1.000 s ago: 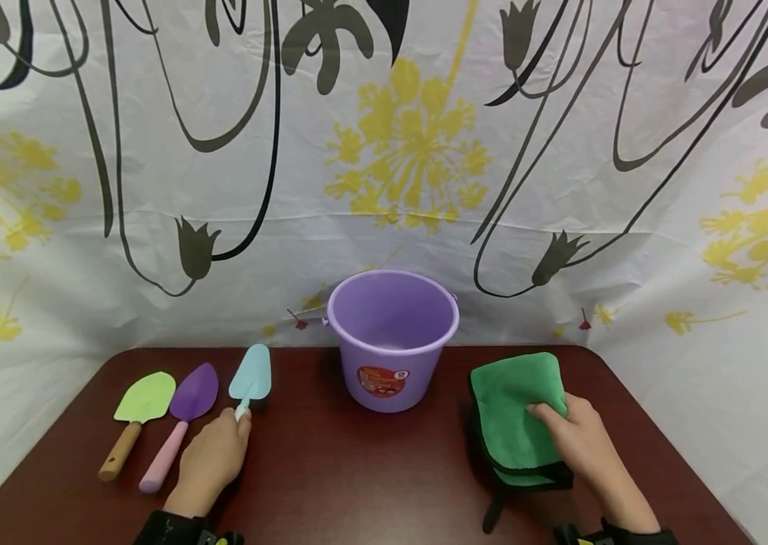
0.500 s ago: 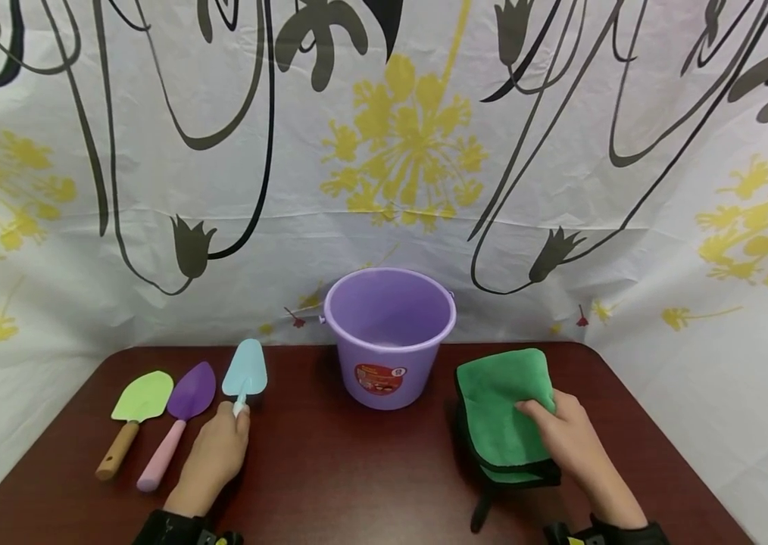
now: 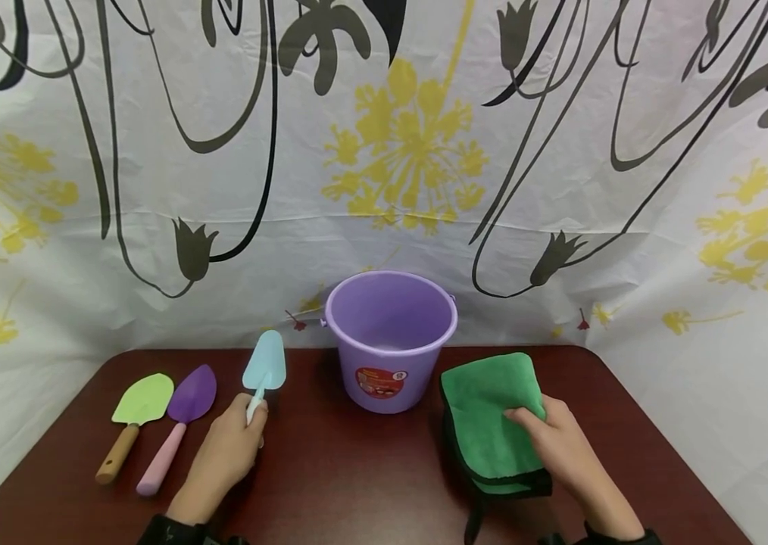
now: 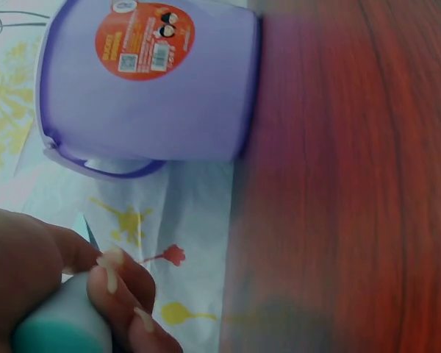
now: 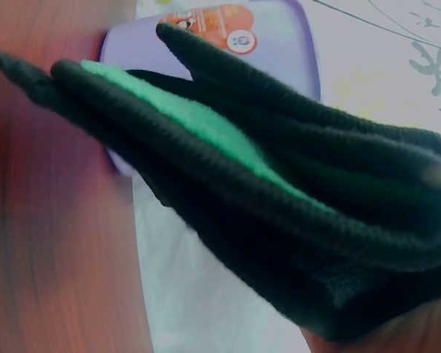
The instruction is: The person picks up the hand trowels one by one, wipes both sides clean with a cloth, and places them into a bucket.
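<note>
My left hand point(image 3: 227, 446) grips a light blue trowel point(image 3: 266, 363) by its pale handle, with the blade pointing away from me. In the left wrist view, the fingers wrap the handle point(image 4: 66, 320), whose end is teal. On the other side, my right hand point(image 3: 564, 443) pinches a folded green cloth point(image 3: 489, 416) at its right edge, thumb on top. The right wrist view shows the cloth's dark edging and folded layers point(image 5: 206, 169), apparently raised over the table. Between the hands, farther back, stands a purple bucket point(image 3: 418, 378) with a red label.
A green trowel point(image 3: 144, 400) with a wooden handle lies at the left of the dark red table point(image 3: 357, 484). Beside it is a purple trowel point(image 3: 193, 393) with a pink handle. A patterned white curtain point(image 3: 391, 189) hangs right behind the table.
My left hand has moved right with the light blue trowel, which appears lifted a little. My right hand has carried the green cloth left, closer to the bucket.
</note>
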Motion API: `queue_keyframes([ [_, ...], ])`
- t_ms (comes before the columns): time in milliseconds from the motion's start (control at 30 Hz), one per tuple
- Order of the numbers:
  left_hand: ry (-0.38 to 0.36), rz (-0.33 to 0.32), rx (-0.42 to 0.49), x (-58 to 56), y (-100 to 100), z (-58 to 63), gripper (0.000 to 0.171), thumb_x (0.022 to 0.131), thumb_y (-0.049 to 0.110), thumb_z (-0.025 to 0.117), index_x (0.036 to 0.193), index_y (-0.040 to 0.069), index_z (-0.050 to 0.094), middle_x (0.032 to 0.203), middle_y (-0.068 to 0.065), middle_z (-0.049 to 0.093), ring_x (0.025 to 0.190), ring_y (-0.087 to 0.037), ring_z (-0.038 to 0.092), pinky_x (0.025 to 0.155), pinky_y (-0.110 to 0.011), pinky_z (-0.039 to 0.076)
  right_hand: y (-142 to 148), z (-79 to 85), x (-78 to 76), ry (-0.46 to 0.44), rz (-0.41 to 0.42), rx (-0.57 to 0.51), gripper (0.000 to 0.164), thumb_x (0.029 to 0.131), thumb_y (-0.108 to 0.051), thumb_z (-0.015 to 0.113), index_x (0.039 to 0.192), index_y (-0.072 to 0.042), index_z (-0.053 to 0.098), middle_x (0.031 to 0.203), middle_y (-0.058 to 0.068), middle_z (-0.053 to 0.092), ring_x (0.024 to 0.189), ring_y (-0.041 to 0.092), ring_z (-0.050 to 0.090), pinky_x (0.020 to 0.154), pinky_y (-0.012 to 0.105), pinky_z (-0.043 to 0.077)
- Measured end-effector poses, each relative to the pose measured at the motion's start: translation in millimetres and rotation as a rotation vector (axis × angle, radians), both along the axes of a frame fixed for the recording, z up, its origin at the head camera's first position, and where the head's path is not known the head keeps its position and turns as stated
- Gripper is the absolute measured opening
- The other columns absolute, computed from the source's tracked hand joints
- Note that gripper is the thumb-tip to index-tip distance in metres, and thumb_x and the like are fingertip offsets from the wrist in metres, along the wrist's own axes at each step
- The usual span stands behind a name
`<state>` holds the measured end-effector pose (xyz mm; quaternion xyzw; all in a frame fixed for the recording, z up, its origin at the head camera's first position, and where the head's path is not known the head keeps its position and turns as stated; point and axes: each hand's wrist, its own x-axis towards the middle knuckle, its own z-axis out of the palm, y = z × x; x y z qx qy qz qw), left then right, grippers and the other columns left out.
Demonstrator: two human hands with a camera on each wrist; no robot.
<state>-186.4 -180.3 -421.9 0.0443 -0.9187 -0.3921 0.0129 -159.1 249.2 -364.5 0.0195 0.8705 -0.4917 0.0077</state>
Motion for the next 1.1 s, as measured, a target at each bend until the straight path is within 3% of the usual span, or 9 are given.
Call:
queue_keyframes([
  [333, 0.040, -0.023, 0.001, 2.3, 13.8, 7.3, 0.035, 0.109, 0.034, 0.042, 0.110, 0.006, 0.062, 0.072, -0.004, 0.049, 0.063, -0.016, 0.046, 0.059, -0.030, 0.039, -13.1, 6.8, 10.0, -0.023, 0.093, -0.122, 0.035, 0.100, -0.018, 0.056, 0.129, 0.003, 0.057, 0.114, 0.016, 0.070, 0.086, 0.019, 0.072, 0.072, 0.037, 0.058],
  [667, -0.022, -0.052, 0.246, 9.9, 30.0, 18.9, 0.033, 0.108, 0.035, 0.046, 0.106, 0.005, 0.058, 0.065, -0.003, 0.050, 0.049, -0.014, 0.048, 0.045, -0.029, 0.044, -25.5, 13.8, 12.2, 0.000, 0.202, -0.213, 0.039, 0.101, -0.017, 0.055, 0.134, 0.004, 0.053, 0.119, 0.020, 0.068, 0.090, 0.020, 0.073, 0.073, 0.039, 0.060],
  [833, -0.016, -0.058, 0.300, 14.9, 36.2, 27.5, 0.032, 0.108, 0.036, 0.047, 0.105, 0.006, 0.058, 0.066, -0.005, 0.056, 0.044, -0.017, 0.053, 0.039, -0.030, 0.043, -34.6, 16.7, 13.2, 0.019, 0.234, -0.241, 0.039, 0.101, -0.016, 0.055, 0.133, 0.004, 0.054, 0.118, 0.021, 0.069, 0.089, 0.020, 0.074, 0.073, 0.039, 0.060],
  [1100, 0.004, -0.093, 0.359, 22.2, 50.1, 47.3, 0.029, 0.106, 0.035, 0.051, 0.105, 0.007, 0.059, 0.067, -0.005, 0.055, 0.041, -0.016, 0.045, 0.039, -0.032, 0.042, -48.2, 19.6, 13.7, 0.084, 0.268, -0.250, 0.034, 0.100, -0.013, 0.056, 0.129, 0.004, 0.057, 0.116, 0.024, 0.069, 0.087, 0.018, 0.074, 0.073, 0.038, 0.060],
])
